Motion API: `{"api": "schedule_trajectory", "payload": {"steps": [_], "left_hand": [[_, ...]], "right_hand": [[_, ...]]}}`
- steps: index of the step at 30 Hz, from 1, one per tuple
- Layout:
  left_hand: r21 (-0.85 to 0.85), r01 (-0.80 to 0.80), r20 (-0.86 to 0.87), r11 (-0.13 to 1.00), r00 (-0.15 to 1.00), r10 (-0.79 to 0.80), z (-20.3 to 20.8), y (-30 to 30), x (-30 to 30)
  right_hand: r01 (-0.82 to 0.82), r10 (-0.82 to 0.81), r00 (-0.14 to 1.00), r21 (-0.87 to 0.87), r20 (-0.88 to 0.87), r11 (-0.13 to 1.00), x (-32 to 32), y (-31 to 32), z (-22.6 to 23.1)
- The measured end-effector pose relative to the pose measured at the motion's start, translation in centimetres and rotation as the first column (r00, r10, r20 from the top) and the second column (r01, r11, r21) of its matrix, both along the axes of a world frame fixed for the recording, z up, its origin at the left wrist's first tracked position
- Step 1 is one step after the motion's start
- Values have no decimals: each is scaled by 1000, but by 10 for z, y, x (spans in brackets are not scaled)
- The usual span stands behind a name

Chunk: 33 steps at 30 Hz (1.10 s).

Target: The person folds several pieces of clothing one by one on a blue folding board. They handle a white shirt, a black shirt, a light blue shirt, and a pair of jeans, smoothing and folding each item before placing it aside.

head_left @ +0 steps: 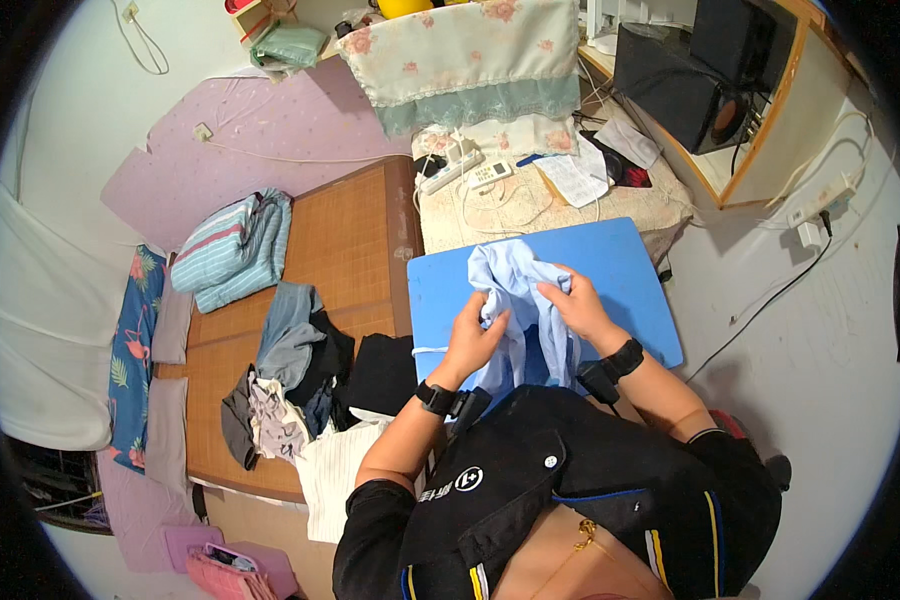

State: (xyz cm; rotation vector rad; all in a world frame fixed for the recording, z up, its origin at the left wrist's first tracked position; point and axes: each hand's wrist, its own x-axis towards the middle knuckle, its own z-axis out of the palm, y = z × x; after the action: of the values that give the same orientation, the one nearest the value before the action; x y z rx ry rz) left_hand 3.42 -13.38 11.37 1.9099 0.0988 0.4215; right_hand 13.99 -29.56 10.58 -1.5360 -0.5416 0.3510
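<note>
Left hand and right hand are pinching the cloth; slack bunching below them could be creasing it.

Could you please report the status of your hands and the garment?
Left hand and right hand gripping light-blue garment. Garment bunched over blue table. Nothing visibly blocking either hand.

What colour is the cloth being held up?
The cloth is light blue; head view shows it.

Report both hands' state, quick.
Left hand: closed, holding the light blue garment above the blue tabletop.
Right hand: closed, holding the same garment on its right side.
</note>
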Motion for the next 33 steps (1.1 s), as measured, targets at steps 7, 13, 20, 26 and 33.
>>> {"api": "schedule_trajectory", "payload": {"steps": [7, 13, 20, 26, 33], "left_hand": [[-310, 91, -152, 946, 978, -144, -5, -1, -8], [-296, -36, -132, 954, 991, -3, 4, 33, -14], [-318, -156, 8, 935, 986, 167, 58, 89, -43], [-415, 16, -97, 910, 993, -61, 78, 77, -47], [-741, 95, -194, 665, 917, -348, 19, 26, 3]], "right_hand": [[36, 24, 904, -132, 427, 991, -21, 10, 3], [218, -188, 971, -218, 150, 951, 15, -17, 8], [150, -142, 988, 172, -61, 974, 61, -95, 75], [265, -218, 948, -196, 234, 944, 108, -134, 99], [699, -229, 582, -336, 781, 632, 176, -93, 130]]}}
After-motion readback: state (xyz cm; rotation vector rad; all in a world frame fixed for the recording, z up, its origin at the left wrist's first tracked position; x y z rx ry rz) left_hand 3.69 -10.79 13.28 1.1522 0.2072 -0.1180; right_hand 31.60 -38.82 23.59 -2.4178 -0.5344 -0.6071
